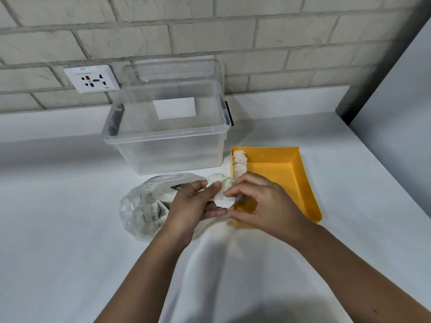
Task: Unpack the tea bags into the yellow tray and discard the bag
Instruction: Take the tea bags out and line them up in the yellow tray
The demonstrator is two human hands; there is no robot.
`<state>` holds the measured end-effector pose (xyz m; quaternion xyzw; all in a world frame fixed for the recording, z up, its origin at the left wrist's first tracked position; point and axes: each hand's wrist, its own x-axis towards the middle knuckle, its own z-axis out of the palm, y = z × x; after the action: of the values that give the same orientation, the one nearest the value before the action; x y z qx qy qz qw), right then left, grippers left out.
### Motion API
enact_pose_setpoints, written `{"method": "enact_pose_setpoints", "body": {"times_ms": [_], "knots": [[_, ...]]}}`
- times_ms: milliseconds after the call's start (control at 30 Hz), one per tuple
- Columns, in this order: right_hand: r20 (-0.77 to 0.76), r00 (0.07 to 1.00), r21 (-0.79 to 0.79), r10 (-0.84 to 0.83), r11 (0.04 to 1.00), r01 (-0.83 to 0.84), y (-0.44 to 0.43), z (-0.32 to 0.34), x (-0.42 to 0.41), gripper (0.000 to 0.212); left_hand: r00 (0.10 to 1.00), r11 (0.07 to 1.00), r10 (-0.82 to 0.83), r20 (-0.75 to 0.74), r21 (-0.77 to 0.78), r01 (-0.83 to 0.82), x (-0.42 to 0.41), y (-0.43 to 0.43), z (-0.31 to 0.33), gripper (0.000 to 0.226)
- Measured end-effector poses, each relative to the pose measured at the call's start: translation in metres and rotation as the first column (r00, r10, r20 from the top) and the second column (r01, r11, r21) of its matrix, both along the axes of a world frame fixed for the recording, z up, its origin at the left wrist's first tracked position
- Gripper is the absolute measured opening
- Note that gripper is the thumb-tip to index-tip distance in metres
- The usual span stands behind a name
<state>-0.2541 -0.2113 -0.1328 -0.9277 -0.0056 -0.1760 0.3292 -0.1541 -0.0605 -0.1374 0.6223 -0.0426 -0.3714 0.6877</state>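
Yellow tray [300, 183] (white tea bags [239, 163])

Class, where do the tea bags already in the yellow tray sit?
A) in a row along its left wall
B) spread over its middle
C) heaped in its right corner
A: the tea bags stand lined up against the left wall of the yellow tray.

Light: bright, even, kinda flat
Shadows: soft dark patch on the table [58, 217] right near me
Blur: my right hand [263, 203] smears a little
Edges: brick wall [210, 31] bends, fisheye
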Motion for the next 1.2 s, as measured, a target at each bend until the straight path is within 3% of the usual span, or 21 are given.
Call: {"method": "enact_pose_setpoints", "body": {"times_ms": [267, 467, 600, 733, 900, 1033, 1200], "knots": [[0.013, 0.999, 0.033, -0.037, 0.999, 0.037, 0.002, 0.002, -0.007, 0.020, 0.998, 1.000, 0.006, -0.059, -0.022, -0.008, -0.004, 0.001, 0.006, 0.021], [-0.042, 0.986, 0.307, -0.162, 0.937, 0.167, 0.005, 0.004, -0.007, 0.007, 0.997, 1.000, -0.008, -0.077, -0.015, 0.006, -0.008, 0.002, 0.006, 0.027], [-0.094, 0.983, 0.334, -0.158, 0.925, 0.180, 0.005, 0.002, -0.007, 0.010, 0.998, 1.000, -0.016, -0.064, -0.026, 0.014, -0.011, 0.000, 0.004, 0.016], [-0.074, 0.986, 0.279, -0.146, 0.947, 0.161, 0.008, 0.000, -0.005, 0.010, 0.999, 1.000, 0.013, -0.046, -0.016, -0.014, -0.012, 0.000, 0.004, 0.022], [-0.169, 0.955, 0.501, -0.244, 0.813, 0.296, 0.003, 0.000, -0.003, 0.008, 0.999, 0.999, 0.051, -0.013, -0.011, -0.051, -0.013, 0.001, 0.002, 0.026], [-0.153, 0.950, 0.469, -0.273, 0.826, 0.313, 0.005, -0.001, -0.003, 0.008, 0.995, 0.996, 0.081, 0.049, -0.033, -0.080, -0.022, -0.004, 0.002, 0.019], [-0.173, 0.934, 0.592, -0.312, 0.725, 0.352, 0.002, -0.003, 0.005, 0.007, 0.988, 0.989, 0.146, -0.044, -0.029, -0.147, -0.023, -0.010, -0.004, 0.020]]}}
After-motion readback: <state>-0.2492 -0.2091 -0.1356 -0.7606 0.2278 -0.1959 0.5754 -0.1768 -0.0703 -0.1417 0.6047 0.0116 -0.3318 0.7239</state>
